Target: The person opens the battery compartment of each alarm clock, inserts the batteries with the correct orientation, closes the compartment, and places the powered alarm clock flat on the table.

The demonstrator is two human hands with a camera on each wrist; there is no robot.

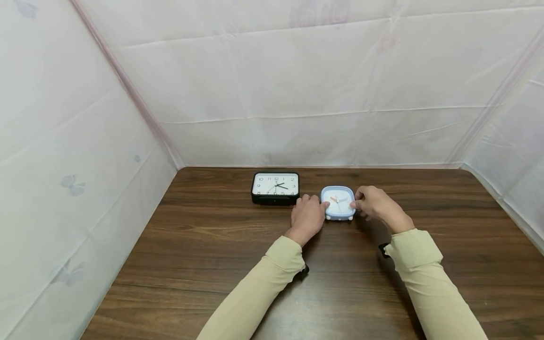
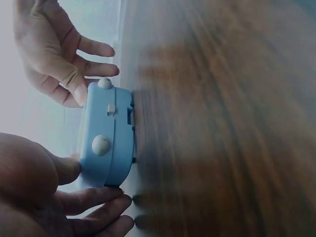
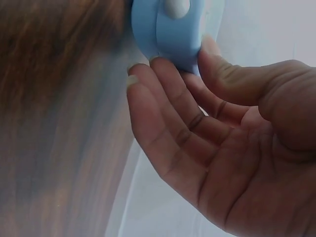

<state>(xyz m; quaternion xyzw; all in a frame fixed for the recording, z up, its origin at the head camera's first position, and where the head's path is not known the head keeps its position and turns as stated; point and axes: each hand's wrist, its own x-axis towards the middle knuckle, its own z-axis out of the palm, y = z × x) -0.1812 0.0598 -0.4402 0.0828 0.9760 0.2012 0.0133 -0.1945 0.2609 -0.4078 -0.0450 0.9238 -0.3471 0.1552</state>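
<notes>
A light-blue alarm clock (image 1: 338,216) lies face up between the two hands, its white feet toward the person. My left hand (image 1: 308,215) grips its left side, thumb on the front rim and fingers at the side. The right hand (image 1: 378,205) pinches the opposite side, thumb at the edge of the face. In the left wrist view, the blue clock (image 2: 104,128) shows its underside with two round feet and its back close to the tabletop. The right wrist view shows only one end of the blue clock (image 3: 177,42), with the right fingers curved beside it.
A black rectangular clock (image 1: 275,200) with a white dial lies left of the blue one, close to the left hand. Both are on a dark wooden table (image 1: 204,255). White sheeting (image 1: 272,94) walls off the table's back and sides.
</notes>
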